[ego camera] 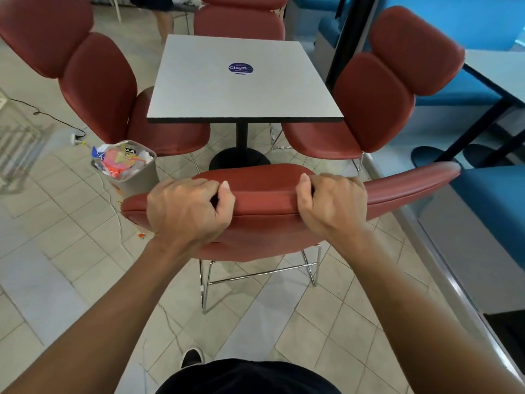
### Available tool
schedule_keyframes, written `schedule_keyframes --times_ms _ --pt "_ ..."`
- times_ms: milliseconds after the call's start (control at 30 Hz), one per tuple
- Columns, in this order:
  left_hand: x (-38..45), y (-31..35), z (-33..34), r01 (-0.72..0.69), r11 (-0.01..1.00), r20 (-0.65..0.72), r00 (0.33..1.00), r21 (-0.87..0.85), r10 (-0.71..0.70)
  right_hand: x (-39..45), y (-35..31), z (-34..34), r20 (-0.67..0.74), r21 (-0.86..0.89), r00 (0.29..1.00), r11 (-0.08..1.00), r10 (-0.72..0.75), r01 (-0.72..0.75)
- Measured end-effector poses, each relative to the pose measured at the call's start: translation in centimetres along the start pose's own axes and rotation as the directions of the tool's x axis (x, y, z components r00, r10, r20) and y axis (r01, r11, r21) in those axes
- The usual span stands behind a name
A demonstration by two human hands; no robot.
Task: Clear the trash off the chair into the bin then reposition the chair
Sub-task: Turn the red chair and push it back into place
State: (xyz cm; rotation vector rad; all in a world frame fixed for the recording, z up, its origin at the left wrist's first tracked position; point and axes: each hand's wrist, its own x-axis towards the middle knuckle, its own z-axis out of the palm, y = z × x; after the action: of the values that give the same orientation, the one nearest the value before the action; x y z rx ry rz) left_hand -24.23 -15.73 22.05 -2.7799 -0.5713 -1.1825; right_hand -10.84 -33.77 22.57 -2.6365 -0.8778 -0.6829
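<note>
A red padded chair (267, 194) on a chrome frame stands right in front of me, its back towards me and facing the white table (241, 89). My left hand (187, 209) grips the top of its backrest on the left. My right hand (332, 203) grips the same top edge on the right. The chair's seat is hidden behind the backrest. A grey bin (142, 177) full of colourful trash stands on the floor to the chair's left.
Other red chairs surround the table at left (96, 81), right (375, 98) and far side (238, 21). Blue benches (494, 206) and a raised ledge run along the right. A cable (51, 118) and small scraps lie on the tiled floor at left.
</note>
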Motion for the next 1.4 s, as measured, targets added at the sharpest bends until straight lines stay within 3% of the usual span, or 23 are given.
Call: schedule_keyframes --times_ms 300,900,1400 --pt "2.0 -2.8 2.0 0.015 0.998 -0.036 0.999 -0.058 -0.017 2.0 -1.7 1.1 0.026 0.037 0.999 0.999 0.035 -0.036" --pt "5.6 -5.1 4.7 0.072 0.991 0.025 0.997 -0.112 -0.069 5.9 -2.9 3.4 -0.117 0.030 0.993 0.999 0.017 -0.013" --pt "2.3 -4.6 2.6 0.098 0.976 0.039 0.995 -0.197 -0.092 2.4 -2.9 2.6 -0.091 0.048 0.995 0.998 -0.045 0.049"
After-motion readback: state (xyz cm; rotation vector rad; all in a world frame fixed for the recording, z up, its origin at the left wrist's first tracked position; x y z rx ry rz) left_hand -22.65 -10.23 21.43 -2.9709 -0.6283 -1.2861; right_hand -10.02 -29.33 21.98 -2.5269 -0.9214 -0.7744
